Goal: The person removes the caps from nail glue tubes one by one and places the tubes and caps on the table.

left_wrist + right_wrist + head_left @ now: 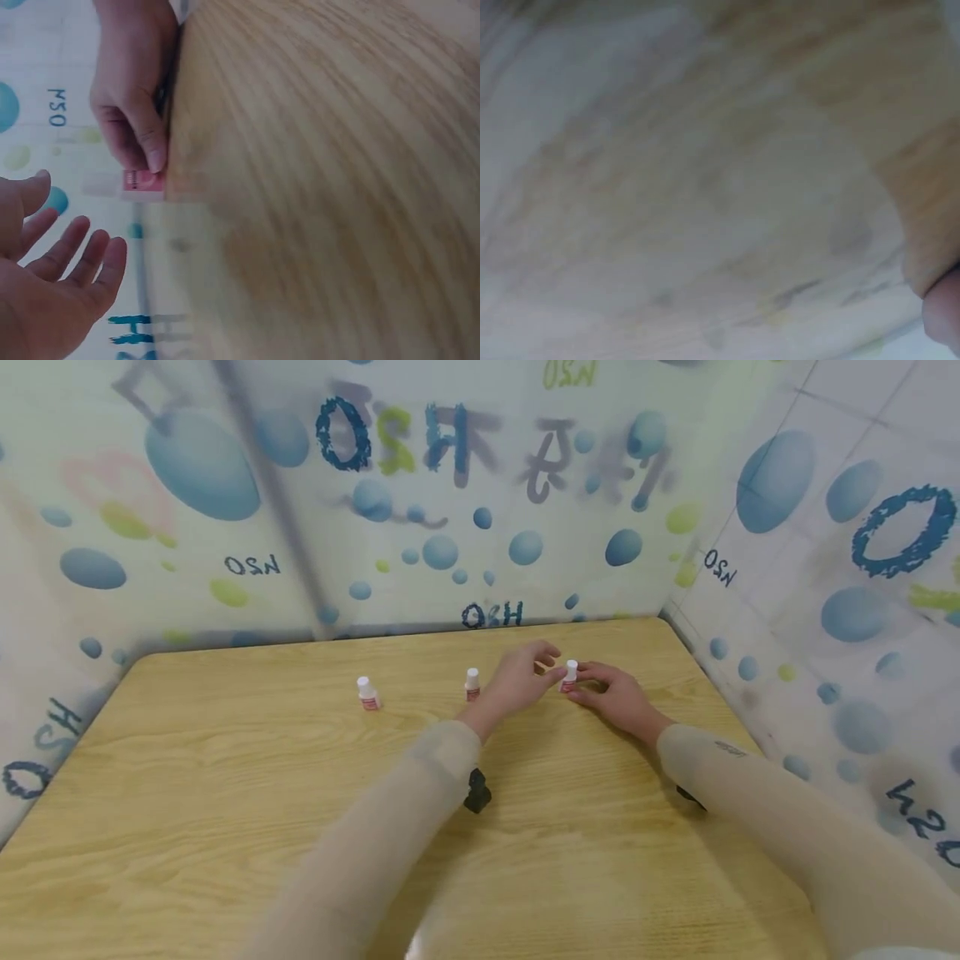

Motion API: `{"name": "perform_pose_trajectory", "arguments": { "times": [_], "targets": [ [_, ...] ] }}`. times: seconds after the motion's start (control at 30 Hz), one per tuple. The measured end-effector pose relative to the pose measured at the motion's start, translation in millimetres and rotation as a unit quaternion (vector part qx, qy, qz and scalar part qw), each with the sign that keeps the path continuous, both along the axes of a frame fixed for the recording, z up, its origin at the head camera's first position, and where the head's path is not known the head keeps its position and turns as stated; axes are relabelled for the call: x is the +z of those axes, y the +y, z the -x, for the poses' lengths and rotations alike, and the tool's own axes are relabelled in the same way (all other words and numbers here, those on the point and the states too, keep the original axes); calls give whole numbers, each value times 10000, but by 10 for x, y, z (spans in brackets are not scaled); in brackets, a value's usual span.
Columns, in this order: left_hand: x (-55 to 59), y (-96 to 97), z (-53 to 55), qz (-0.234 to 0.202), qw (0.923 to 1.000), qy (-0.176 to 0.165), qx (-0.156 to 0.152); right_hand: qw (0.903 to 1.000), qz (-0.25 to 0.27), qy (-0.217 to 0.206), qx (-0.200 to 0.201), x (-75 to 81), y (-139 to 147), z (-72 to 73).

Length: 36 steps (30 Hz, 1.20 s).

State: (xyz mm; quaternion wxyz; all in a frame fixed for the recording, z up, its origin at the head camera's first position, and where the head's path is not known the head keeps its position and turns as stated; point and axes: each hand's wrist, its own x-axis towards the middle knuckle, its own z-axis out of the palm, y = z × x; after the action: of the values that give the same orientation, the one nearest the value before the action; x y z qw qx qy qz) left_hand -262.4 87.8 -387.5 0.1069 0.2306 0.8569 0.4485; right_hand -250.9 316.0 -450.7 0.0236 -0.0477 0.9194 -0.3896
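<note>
Three small white bottles with white caps and red-pink labels stand upright in a spaced row toward the back of the wooden table. My right hand (618, 697) pinches the rightmost bottle (569, 681) low on its body, between thumb and fingers. Beside that bottle's cap hovers my left hand (517, 683), its fingers loosely spread. In the left wrist view the left hand (60, 292) shows an empty palm, apart from the pink-labelled bottle (142, 184). The middle bottle (472, 683) is partly behind my left wrist. Only a fingertip (943, 315) shows in the blurred right wrist view.
The leftmost bottle (367, 693) stands well away from both hands. Walls printed with blue and green drops (440, 552) rise behind the table (187, 793) and along its right side. A dark wrist device (477, 791) hangs under the left sleeve.
</note>
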Motion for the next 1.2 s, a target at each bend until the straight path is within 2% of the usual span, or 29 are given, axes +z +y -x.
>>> {"name": "perform_pose_trajectory", "arguments": {
  "times": [0.13,0.3,0.47,0.63,0.8,0.93,1.07,1.2],
  "targets": [
    [-121,73,56,-286,9993,-222,125,10000,2,91,-23,-10,-9,2],
    [-218,124,142,-518,9975,-449,196,9998,-84,200,40,6,-16,40],
    [-298,165,178,-605,9968,-512,77,9994,-233,221,93,7,-4,47],
    [-313,196,170,-768,9959,-478,-40,9979,-404,507,69,-34,-7,24],
    [-312,240,172,-750,9963,-407,-20,9958,-456,787,111,-22,-32,1],
    [-319,289,192,-732,9968,-320,-6,9955,-409,854,65,-15,-35,5],
    [-349,319,217,-701,9972,-214,131,9950,-465,876,83,-55,-31,22],
    [-390,331,240,-728,9966,-183,346,9932,-594,959,280,-77,-34,27]
  ]
}}
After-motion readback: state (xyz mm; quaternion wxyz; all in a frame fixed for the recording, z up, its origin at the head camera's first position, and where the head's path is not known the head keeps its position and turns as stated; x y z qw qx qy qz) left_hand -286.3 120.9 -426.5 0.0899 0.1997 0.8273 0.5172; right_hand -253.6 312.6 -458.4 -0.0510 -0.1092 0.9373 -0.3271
